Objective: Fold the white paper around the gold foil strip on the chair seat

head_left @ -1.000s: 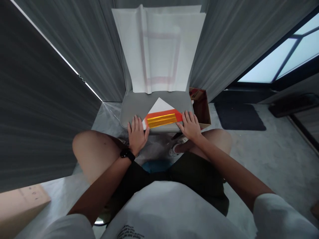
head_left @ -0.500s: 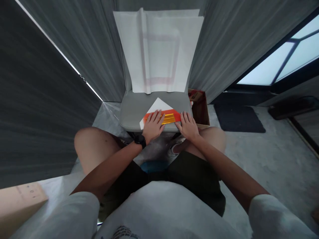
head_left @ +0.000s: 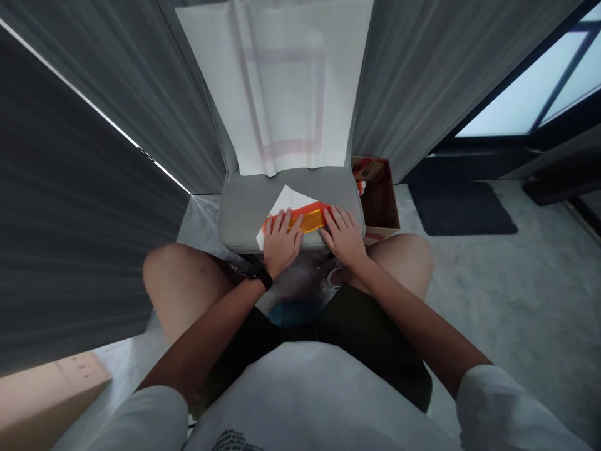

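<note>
Grey curtains around a chair, both hands on paper

White sheet hangs over the chair's back. Paper, white and orange with a gold strip, lies on the chair near its front edge, one white corner pointing toward the back. Left hand, a watch at its wrist, rests across the paper's left part, fingers extended and slightly spread. Right hand lies over the right end, fingers likewise extended, thumb apart. On the floor, a box stands just beside the chair, right of it; a mat lies farther right.
</note>
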The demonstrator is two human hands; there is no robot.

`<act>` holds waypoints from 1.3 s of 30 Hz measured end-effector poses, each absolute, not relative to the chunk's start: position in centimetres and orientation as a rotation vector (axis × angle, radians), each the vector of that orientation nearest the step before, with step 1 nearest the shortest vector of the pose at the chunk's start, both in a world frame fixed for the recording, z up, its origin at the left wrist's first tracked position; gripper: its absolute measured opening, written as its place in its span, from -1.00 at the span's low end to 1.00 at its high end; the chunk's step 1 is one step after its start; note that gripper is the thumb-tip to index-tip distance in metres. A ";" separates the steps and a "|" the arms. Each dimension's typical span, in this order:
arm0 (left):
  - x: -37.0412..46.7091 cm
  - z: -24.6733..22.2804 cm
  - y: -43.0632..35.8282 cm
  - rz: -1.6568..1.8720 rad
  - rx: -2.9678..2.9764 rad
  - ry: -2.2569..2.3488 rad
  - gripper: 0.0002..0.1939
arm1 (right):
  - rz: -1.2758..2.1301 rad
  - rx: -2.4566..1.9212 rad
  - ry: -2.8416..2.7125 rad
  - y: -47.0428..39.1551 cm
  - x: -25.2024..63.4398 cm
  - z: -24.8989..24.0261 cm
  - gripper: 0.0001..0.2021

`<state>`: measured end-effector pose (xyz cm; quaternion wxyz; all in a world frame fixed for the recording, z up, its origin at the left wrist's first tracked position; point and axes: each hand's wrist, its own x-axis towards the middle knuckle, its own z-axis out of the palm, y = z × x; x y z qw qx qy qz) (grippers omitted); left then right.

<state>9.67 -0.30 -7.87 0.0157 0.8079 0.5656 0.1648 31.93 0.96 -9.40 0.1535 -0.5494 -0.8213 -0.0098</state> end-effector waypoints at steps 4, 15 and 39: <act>9.8 -7.9 -0.3 0.528 2.487 1.835 -0.46 | 0.052 -1.565 -2.391 1.1 31.1 -9.6 -0.37; 9.5 -8.4 -0.1 0.566 2.424 1.902 -0.37 | 0.088 -1.633 -2.363 1.3 30.7 -9.4 -0.38; 8.0 -8.6 0.7 0.582 2.448 1.914 -0.37 | -0.033 -1.576 -2.239 2.1 29.0 -9.5 -0.46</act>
